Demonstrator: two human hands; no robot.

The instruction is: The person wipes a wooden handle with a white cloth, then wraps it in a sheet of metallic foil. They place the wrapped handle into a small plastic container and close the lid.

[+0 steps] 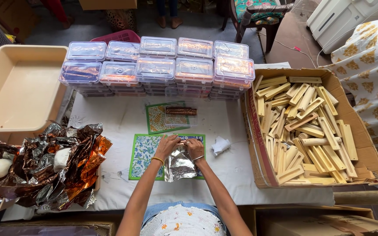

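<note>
Both hands at the desk's near-middle, on a printed mat (143, 154). Left hand (167, 146) and right hand (194, 147) have fingers closed over the top edge of a silver foil sheet (179, 166), which looks to be folding around something at the top; the item inside is hidden, can't tell what it is. Lower part of the foil hangs loose toward the near edge, so this wrap looks about half done.

Just past the hands: a clear box (181, 107), lid off, sits on a second mat with one brown wrapped stick (180, 111) inside. Looks like it has room for more.

Done so far, as I read it: the stack of lidded boxes (156, 65) along the far edge, two rows, several deep, all showing foil-wrapped contents.

Left to do: the carton (364, 144) at the right edge is heaped with bare wooden sticks (302, 131). Crumpled foil pile (44, 166) at the near-left corner, copper and silver. Beige tray (20, 87) at the far-left. Small white paper scrap (220, 145) right of the hands.
</note>
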